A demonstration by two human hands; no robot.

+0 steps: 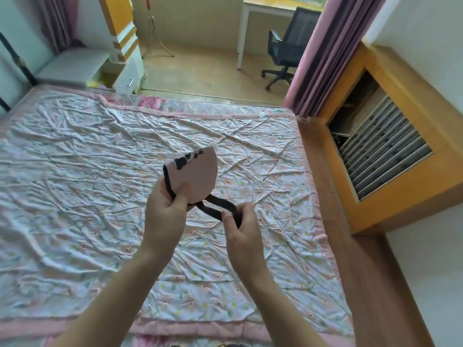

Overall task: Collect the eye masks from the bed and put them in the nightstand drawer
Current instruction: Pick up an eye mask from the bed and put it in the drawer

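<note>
Eye mask [198,176] lower edge hidden behind left hand [166,211], nightstand [75,67] blurred, chair [290,46] top cut off

One view only: head cam, wide-angle, worn by the person, looks fwd and steeply down from standing height at the near edge of the bed [75,171]. Both forearms enter from the bottom of frame, so the hands sit close to the lens, mid-frame. Far side of the bed lies toward the top, w/ the nightstand [72,68] top left and an office chair [288,46] beyond. Edges bow from lens distortion. No 2nd view to overlap.
</note>
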